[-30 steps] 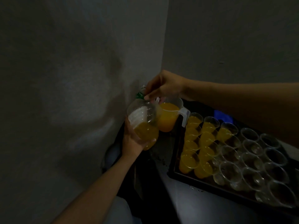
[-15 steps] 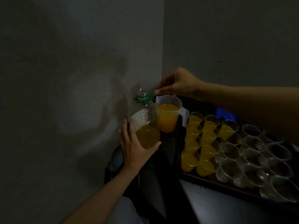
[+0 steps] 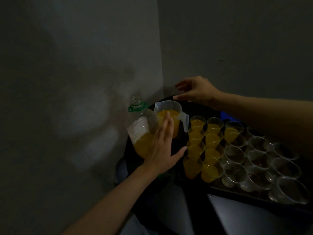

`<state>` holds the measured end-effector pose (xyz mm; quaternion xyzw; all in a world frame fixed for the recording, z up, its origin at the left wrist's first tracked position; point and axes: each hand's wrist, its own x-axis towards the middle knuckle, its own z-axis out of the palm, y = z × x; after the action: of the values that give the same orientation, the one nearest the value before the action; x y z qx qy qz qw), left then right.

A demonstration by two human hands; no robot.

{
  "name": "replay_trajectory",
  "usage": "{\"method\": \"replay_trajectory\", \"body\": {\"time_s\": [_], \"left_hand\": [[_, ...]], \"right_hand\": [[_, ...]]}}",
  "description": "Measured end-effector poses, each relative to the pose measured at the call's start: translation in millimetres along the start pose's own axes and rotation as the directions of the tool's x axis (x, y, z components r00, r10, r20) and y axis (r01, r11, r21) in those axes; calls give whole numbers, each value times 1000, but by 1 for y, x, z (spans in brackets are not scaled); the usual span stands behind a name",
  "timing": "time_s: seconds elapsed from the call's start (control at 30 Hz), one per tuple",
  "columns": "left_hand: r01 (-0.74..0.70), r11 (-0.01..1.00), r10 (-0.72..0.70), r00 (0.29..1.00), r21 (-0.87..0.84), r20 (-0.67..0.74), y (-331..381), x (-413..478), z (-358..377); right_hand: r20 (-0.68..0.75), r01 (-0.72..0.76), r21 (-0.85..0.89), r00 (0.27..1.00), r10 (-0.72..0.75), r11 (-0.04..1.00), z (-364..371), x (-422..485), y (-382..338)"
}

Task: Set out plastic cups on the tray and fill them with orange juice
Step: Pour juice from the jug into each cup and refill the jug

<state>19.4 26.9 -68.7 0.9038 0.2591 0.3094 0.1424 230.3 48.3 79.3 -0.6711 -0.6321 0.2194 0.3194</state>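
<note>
Left hand (image 3: pixel 162 150): flat, fingers straight and together, thumb spread, in front of bottle and jug; contact not clear.
Right hand (image 3: pixel 197 92): loosely spread above the jug's rim, holding nothing.
Bottle (image 3: pixel 141 131): clear, uncapped, green neck ring, juice in lower part, just beside the jug.
Jug (image 3: pixel 169 114): partly full of orange juice, handle toward the cups.
Filled cups (image 3: pixel 196 123): two left columns plus one in the third, on the tray.
Empty cups (image 3: pixel 259 158): packed on the right part.
Tray (image 3: pixel 237 192): dark, near the wall corner.
</note>
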Motion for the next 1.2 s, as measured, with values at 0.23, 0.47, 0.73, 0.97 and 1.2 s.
{"method": "replay_trajectory", "body": {"time_s": [0.23,0.47,0.73,0.97,1.2], "left_hand": [[234,945,-230,972,-227,42,-12,33,15],[239,961,-230,970,-140,78,-26,40,28],[255,964,-254,967,-73,18,-36,50,43],[244,968,-245,970,-49,-7,-44,55,47],[243,970,-243,970,-29,-5,-50,57,52]], "right_hand": [[-67,-117,-30,991,114,993,21,1,26],[-80,-346,-76,937,340,935,55,9,54],[48,-522,34,853,520,852,87,20,78],[39,-488,162,871,489,857,102,24,92],[72,-422,398,900,431,815,109,16,97]]}}
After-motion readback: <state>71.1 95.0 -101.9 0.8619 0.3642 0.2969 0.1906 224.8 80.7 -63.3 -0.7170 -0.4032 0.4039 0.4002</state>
